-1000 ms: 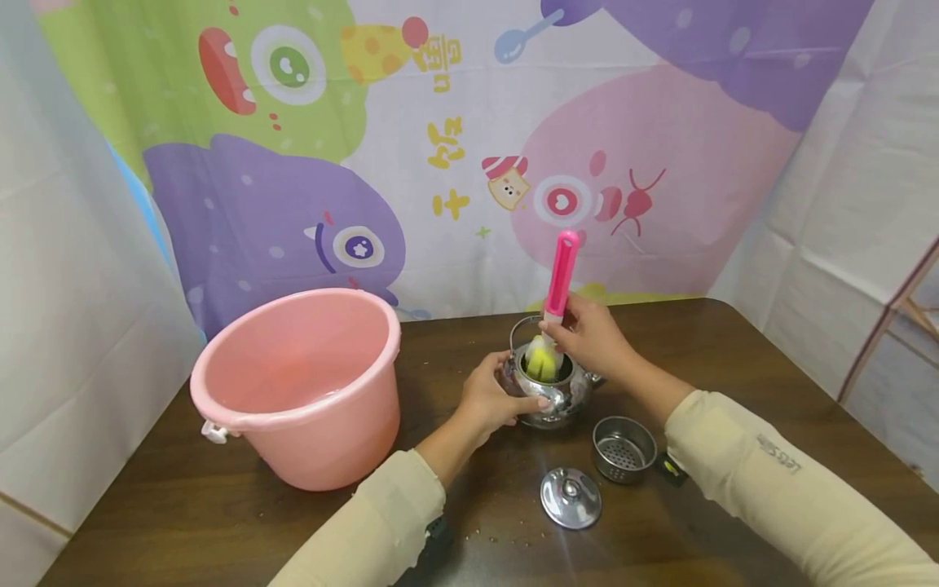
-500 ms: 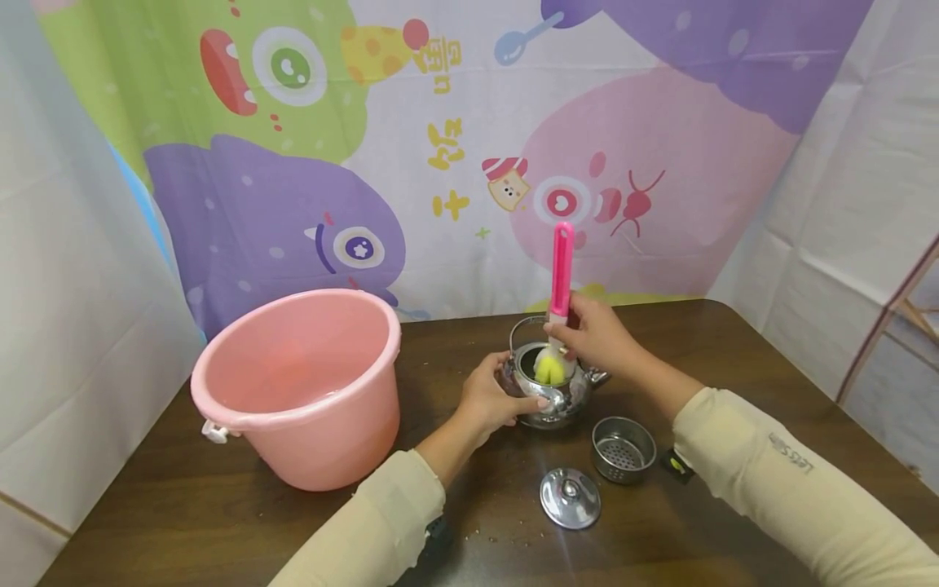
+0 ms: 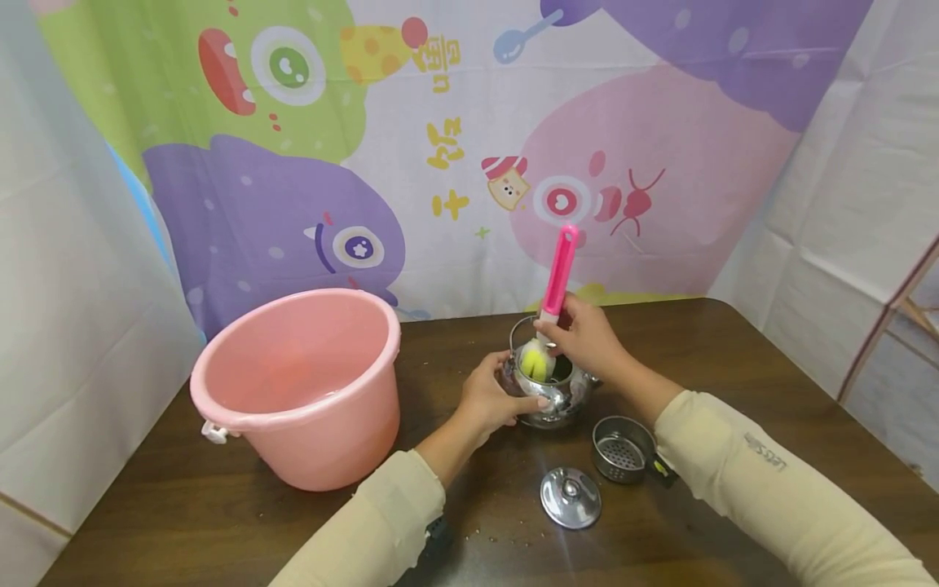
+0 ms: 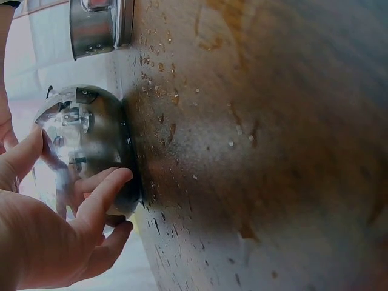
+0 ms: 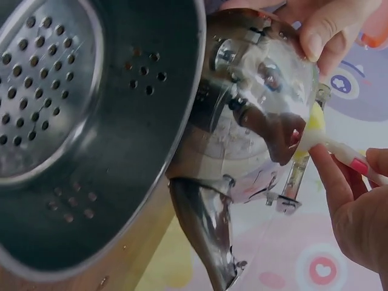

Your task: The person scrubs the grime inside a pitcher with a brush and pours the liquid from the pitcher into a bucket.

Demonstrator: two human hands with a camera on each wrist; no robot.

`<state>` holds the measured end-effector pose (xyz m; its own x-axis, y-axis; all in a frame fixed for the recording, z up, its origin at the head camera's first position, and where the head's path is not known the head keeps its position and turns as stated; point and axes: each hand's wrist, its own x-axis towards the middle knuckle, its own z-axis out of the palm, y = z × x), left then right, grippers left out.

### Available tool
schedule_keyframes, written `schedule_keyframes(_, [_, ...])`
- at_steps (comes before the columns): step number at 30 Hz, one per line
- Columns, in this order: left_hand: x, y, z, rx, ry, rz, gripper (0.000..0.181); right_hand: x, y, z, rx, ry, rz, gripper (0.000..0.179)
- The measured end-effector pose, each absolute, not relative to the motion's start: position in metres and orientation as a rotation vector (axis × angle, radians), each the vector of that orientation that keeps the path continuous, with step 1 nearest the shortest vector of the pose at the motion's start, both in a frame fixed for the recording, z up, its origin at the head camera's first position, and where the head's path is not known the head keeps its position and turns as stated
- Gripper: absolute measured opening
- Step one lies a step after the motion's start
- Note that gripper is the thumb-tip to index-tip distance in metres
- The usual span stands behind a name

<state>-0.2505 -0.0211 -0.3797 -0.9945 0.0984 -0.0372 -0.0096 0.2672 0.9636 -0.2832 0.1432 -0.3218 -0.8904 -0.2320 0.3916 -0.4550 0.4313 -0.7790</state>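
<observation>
A shiny steel teapot [image 3: 561, 405] stands uncovered on the table, its wire handle raised. My left hand [image 3: 493, 395] grips its side, thumb at the front; in the left wrist view the fingers lie against the round body [image 4: 100, 145]. My right hand [image 3: 590, 336] pinches the white neck of a sponge brush with a pink handle [image 3: 561, 269]. The yellow-and-white sponge head [image 3: 537, 364] sits in the teapot's mouth, its lower end hidden inside. In the right wrist view the spout [image 5: 206, 227] points away from my left hand.
A perforated steel strainer [image 3: 622, 424] stands beside my right sleeve, with the teapot lid [image 3: 570, 499] nearer me. A large pink bucket [image 3: 330, 444] stands at the left. Water drops dot the dark wooden table [image 3: 506, 562]; a cartoon-print curtain [image 3: 455, 269] hangs behind.
The brush head swung right across the teapot's mouth, then back to its left side, the handle tilting with it. My left hand and the teapot have stayed put.
</observation>
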Motion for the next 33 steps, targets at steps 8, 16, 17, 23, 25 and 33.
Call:
schedule_keyframes(8, [-0.250,-0.021,-0.379,0.071,2.427,1.839,0.086,-0.284,0.154,-0.322,0.611,-2.465,1.280,0.022])
schedule_keyframes(16, [-0.251,-0.020,-0.380,0.061,2.427,1.847,0.087,-0.277,0.160,-0.315,0.644,-2.519,1.257,0.017])
schedule_keyframes(17, [-0.251,-0.020,-0.380,0.061,2.426,1.847,0.086,-0.277,0.160,-0.314,0.647,-2.525,1.265,0.017])
schedule_keyframes(23, [-0.251,-0.021,-0.381,0.072,2.428,1.846,0.085,-0.273,0.152,-0.313,0.622,-2.545,1.416,0.020])
schedule_keyframes(25, [-0.251,-0.021,-0.381,0.072,2.427,1.846,0.085,-0.273,0.149,-0.314,0.610,-2.541,1.461,0.022])
schedule_keyframes(33, [-0.251,-0.021,-0.380,0.082,2.426,1.848,0.086,-0.279,0.140,-0.322,0.583,-2.475,1.511,0.026])
